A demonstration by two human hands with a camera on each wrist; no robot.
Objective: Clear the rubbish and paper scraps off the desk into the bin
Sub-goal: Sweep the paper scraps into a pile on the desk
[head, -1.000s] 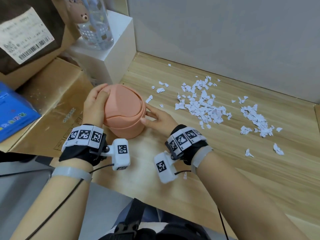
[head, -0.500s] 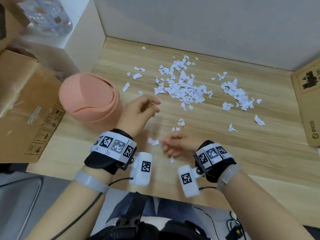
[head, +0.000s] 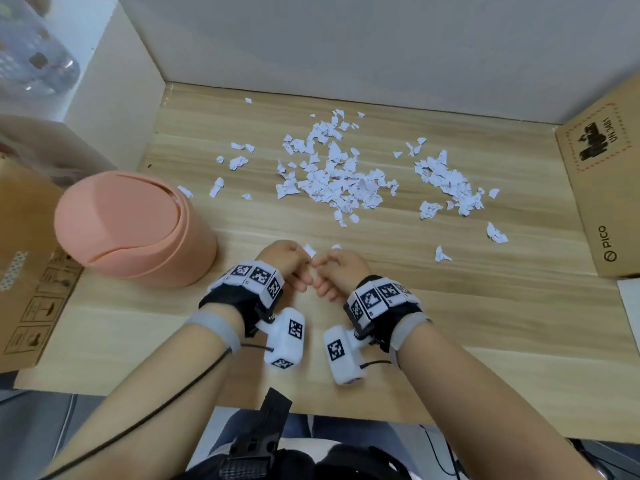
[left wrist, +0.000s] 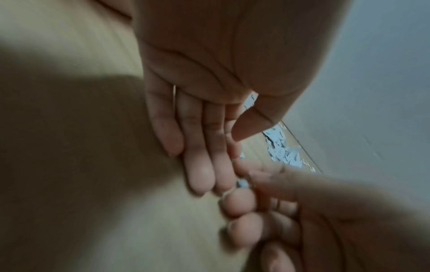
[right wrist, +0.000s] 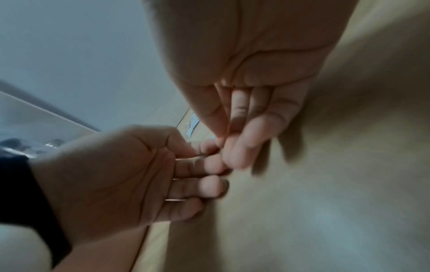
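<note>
your left hand [head: 287, 263] and right hand [head: 337, 270] are meeting low over the near middle of the desk [head: 381, 358], fingertips almost touching, both knuckles-up. a small white scrap [head: 309, 251] is showing just at the left hand's fingertips; the left thumb is closing toward the forefinger in the left wrist view, so it seems to be pinching that scrap, though the contact itself is hidden. the right hand's fingers are curling loosely, thumb against forefinger, and you cannot tell whether anything is held between them. another tiny scrap [head: 336, 247] is lying on the wood just beyond the right hand.

judging from this, you are gathering the nearest stray bits first. to do it well, keep the pinch low and flat against the wood, and collect several bits into 1 palm before travelling.

the pink bin [head: 135, 226] is standing to your left, near the desk's left side, its swing lid closed, well apart from the hands. you will likely need 1 hand to push the lid.

farther out, the main pile of scraps [head: 332, 178] is spreading across the middle of the desk, with a second cluster [head: 446, 181] to its right and loose bits [head: 237, 161] toward the bin. a cardboard box [head: 602, 188] is sitting at the right edge.
</note>
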